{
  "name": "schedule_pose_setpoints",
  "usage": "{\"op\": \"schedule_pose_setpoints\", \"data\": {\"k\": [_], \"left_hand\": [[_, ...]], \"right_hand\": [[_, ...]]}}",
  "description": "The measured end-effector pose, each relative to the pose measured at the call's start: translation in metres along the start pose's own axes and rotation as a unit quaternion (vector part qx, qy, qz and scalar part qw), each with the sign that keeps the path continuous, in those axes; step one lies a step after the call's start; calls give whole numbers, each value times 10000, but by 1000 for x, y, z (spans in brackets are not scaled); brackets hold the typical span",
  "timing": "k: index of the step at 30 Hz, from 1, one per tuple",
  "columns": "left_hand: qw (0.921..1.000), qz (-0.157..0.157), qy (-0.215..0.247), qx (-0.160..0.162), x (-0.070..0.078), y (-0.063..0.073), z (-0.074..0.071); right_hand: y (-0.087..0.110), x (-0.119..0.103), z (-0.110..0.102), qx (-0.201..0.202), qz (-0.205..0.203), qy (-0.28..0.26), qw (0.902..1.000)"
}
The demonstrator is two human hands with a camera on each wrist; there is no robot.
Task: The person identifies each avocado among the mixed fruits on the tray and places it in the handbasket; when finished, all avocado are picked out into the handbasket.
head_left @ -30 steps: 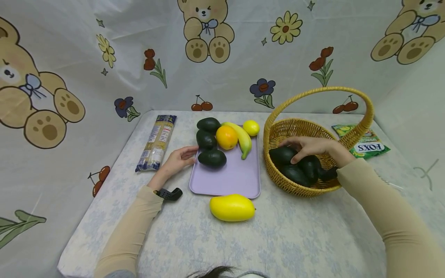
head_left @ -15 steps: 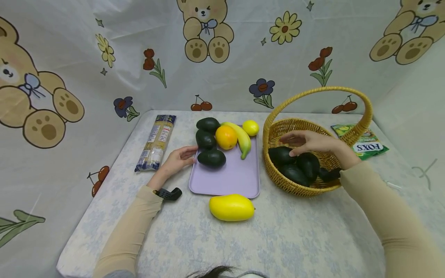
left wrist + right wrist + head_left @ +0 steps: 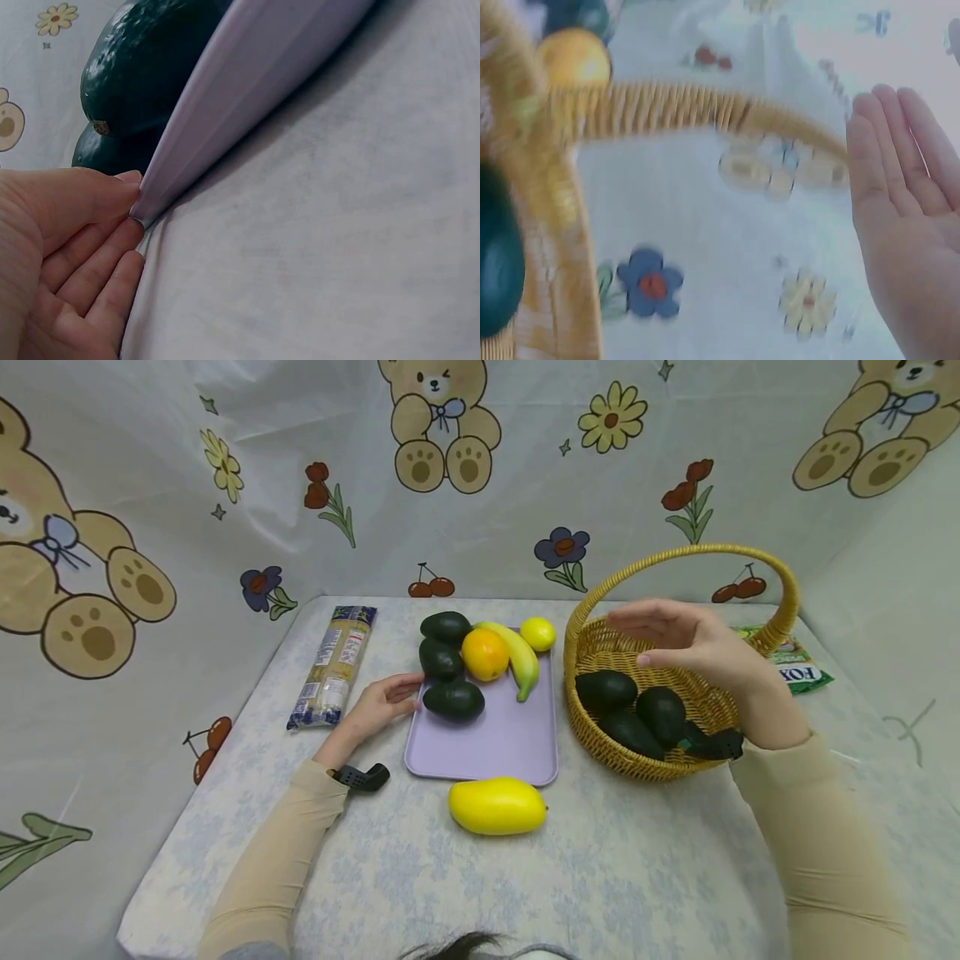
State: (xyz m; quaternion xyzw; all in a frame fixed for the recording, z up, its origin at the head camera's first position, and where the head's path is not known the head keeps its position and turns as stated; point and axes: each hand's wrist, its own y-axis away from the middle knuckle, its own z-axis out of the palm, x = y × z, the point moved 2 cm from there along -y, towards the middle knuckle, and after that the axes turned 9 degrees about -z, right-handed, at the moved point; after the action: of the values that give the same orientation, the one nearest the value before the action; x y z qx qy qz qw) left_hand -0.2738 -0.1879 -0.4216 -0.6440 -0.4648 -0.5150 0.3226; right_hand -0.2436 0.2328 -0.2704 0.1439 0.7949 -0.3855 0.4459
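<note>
My left hand point(image 3: 381, 706) is at the left edge of a lilac tray point(image 3: 487, 752), with its thumb and fingers pinching the rim in the left wrist view. On that tray lie three dark green avocados point(image 3: 453, 701), an orange point(image 3: 485, 654), a banana point(image 3: 523, 665) and a lemon point(image 3: 537, 633). My right hand point(image 3: 701, 639) is raised over the wicker basket point(image 3: 585, 739), holding nothing, its fingers extended. Inside the basket rest three more dark avocados point(image 3: 606, 691), below the hand. The right wrist view shows its open palm beside the basket's handle point(image 3: 667, 112).
A yellow mango point(image 3: 498, 806) lies in front of the tray. To the left is a long clear packet point(image 3: 332, 668), seemingly of dry pasta. Behind the basket's right side lies a green FOX'S bag point(image 3: 798, 664). The tall arched handle stands upright over the basket.
My right hand has let go of an avocado in the basket and risen up and to the right, its fingers straightening. The left hand stays at the tray's edge.
</note>
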Motion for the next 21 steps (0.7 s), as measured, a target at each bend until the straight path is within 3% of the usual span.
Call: {"op": "schedule_pose_setpoints", "data": {"k": [5, 9, 15, 21], "left_hand": [[10000, 49, -4, 6, -2, -1, 0], [10000, 34, -2, -15, -2, 0, 0], [10000, 31, 16, -9, -1, 0, 0], [10000, 64, 40, 25, -19, -8, -4]], "right_hand": [[-22, 7, 35, -395, -357, -269, 9982], [-39, 23, 61, -630, -88, -344, 9974], [-65, 55, 96, -616, 548, -458, 9955], [-82, 87, 121, -517, 754, -264, 9955]]}}
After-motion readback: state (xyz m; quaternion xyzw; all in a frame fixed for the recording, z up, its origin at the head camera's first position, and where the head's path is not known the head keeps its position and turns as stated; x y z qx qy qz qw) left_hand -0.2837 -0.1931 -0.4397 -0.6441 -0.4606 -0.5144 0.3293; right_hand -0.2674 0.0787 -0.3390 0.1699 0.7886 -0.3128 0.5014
